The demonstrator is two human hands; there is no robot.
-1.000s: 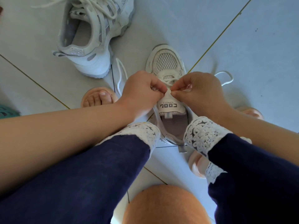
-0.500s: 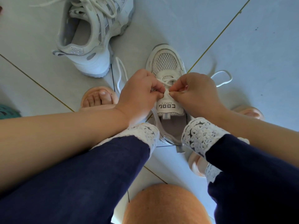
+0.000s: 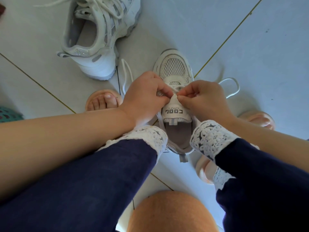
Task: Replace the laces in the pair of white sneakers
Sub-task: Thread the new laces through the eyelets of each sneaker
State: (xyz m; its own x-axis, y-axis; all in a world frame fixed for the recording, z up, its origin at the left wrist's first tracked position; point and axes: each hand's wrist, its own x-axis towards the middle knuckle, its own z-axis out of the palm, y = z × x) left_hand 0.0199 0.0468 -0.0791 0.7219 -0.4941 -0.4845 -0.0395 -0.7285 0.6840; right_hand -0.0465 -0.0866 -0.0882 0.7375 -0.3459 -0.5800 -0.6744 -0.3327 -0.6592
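Observation:
A white mesh sneaker (image 3: 174, 67) stands on the floor between my feet, toe pointing away. My left hand (image 3: 143, 96) and my right hand (image 3: 204, 97) meet over its tongue (image 3: 175, 111), each pinching the white lace (image 3: 232, 87) near the upper eyelets. One lace end loops out right of the shoe, the other trails left past my left hand. The second white sneaker (image 3: 97, 37) lies at the upper left, laced, its opening facing me. My fingers hide the eyelets being worked.
My knees in navy trousers with white lace cuffs (image 3: 210, 138) flank the shoe. Pink sandals (image 3: 100, 101) sit on both feet. An orange-brown round object (image 3: 168, 213) is at the bottom centre. A teal mesh item (image 3: 8, 113) shows at the left edge. The floor is pale tile.
Both hands have shifted slightly toward the shoe's toe, staying pinched on the lace above the tongue. The loose loop on the right has moved a little.

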